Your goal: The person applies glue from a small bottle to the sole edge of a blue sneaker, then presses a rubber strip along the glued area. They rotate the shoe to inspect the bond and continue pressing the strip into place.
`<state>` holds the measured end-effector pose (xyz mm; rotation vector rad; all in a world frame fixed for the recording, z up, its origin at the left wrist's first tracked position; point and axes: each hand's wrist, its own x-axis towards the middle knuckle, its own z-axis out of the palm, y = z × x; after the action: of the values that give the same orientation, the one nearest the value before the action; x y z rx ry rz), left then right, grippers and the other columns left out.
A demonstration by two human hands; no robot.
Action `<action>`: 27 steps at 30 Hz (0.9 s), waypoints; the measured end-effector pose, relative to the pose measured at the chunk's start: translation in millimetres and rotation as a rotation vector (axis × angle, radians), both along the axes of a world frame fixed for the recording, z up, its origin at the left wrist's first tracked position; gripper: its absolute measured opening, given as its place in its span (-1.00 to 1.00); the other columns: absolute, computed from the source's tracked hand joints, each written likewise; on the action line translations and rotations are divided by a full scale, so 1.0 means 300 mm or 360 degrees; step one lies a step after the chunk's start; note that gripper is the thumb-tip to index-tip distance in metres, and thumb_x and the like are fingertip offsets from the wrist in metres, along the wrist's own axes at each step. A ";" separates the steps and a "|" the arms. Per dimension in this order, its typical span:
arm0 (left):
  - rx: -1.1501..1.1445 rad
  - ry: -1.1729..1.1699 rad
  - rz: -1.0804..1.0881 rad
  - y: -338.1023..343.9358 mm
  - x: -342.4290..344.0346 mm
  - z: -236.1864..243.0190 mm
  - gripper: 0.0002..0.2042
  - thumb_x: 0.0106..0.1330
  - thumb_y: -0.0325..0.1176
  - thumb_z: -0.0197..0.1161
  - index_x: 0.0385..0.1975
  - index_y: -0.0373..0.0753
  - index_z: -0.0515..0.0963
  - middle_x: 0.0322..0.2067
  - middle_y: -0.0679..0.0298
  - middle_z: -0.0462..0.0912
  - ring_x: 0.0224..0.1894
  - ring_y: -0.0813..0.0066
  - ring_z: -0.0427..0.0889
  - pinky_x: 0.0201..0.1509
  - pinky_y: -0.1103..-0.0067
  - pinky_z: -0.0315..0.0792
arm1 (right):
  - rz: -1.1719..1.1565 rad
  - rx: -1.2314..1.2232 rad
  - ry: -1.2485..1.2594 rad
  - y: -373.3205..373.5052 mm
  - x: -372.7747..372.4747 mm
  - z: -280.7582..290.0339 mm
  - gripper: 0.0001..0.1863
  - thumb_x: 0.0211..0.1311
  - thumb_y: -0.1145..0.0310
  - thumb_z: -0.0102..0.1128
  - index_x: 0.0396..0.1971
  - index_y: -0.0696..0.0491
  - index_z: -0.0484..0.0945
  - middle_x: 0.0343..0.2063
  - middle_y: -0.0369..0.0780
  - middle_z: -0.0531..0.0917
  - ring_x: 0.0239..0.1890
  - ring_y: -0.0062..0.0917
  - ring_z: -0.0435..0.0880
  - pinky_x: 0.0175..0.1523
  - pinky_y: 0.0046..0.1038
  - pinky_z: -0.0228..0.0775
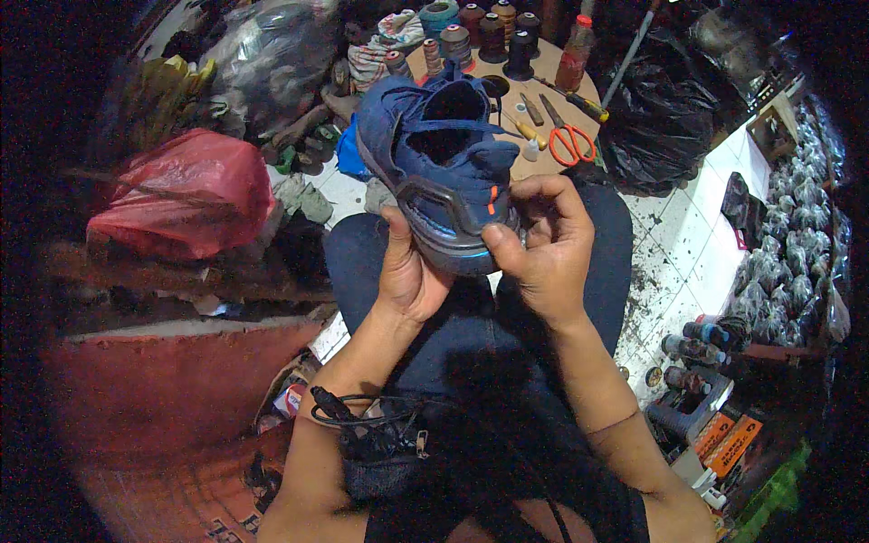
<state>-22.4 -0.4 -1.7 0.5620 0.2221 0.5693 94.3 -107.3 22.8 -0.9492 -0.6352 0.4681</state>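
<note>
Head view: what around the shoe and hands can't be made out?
Head view throughout:
Underside of the shoe: faces away from the camera.
Its inside: lost in dark shadow.
Fingers of the left hand: mostly hidden by the shoe.
Contents of the red bag: covered by its plastic.

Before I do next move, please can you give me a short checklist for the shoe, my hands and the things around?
1. Shoe supported: ok, the left hand holds its left side and underside.
2. Right hand on the shoe: ok, thumb and fingers are at its near right end.
3. Scissors away from the hands: ok, they lie on the table.
4. Spools upright: ok, several stand at the table's far side.
5. Inside of the shoe free of objects: cannot tell, it is too dark.
6. Floor clean: not ok, dark bits are scattered on it.
</note>
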 end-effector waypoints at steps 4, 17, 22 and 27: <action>0.0047 0.0213 0.0143 -0.004 0.001 0.008 -0.16 0.35 0.35 0.19 0.40 -0.22 0.32 0.31 0.07 0.52 0.35 0.15 0.51 0.51 0.17 0.34 | 0.0040 -0.0039 0.0074 -0.001 0.028 -0.001 -0.45 -0.02 0.51 0.59 -0.04 0.16 0.47 -0.11 -0.27 0.56 -0.04 -0.59 0.60 0.13 -0.49 0.50; 0.0313 0.0269 0.0420 -0.049 0.011 0.069 -0.31 0.33 -0.10 0.49 0.32 -0.19 0.26 0.07 0.26 0.59 0.10 0.36 0.65 0.13 0.45 0.60 | 0.0044 0.0021 0.0181 0.024 0.037 -0.042 -0.39 0.08 0.37 0.56 0.03 0.08 0.34 -0.05 -0.23 0.49 0.02 -0.52 0.53 0.21 -0.40 0.39; 0.0298 0.0288 0.0493 -0.058 0.015 0.090 -0.22 0.25 -0.33 0.57 0.37 -0.18 0.18 0.12 0.27 0.54 0.14 0.40 0.60 0.24 0.45 0.55 | 0.0078 0.0155 0.0275 0.023 0.025 -0.073 -0.41 0.15 0.34 0.50 0.09 0.11 0.34 -0.03 -0.19 0.51 0.06 -0.49 0.50 0.27 -0.35 0.33; 0.0502 0.0352 0.0550 -0.049 0.013 0.130 -0.21 0.19 -0.51 0.57 0.35 -0.19 0.19 0.08 0.25 0.53 0.11 0.39 0.61 0.25 0.44 0.55 | 0.0109 0.0073 0.0237 0.019 0.023 -0.080 -0.46 0.26 0.29 0.42 0.10 0.13 0.34 -0.03 -0.17 0.57 0.00 -0.53 0.59 0.18 -0.40 0.45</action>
<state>-18.4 -15.2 37.2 0.9032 0.4487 0.8864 101.3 -101.7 -1.3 -0.8423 -0.5424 0.5773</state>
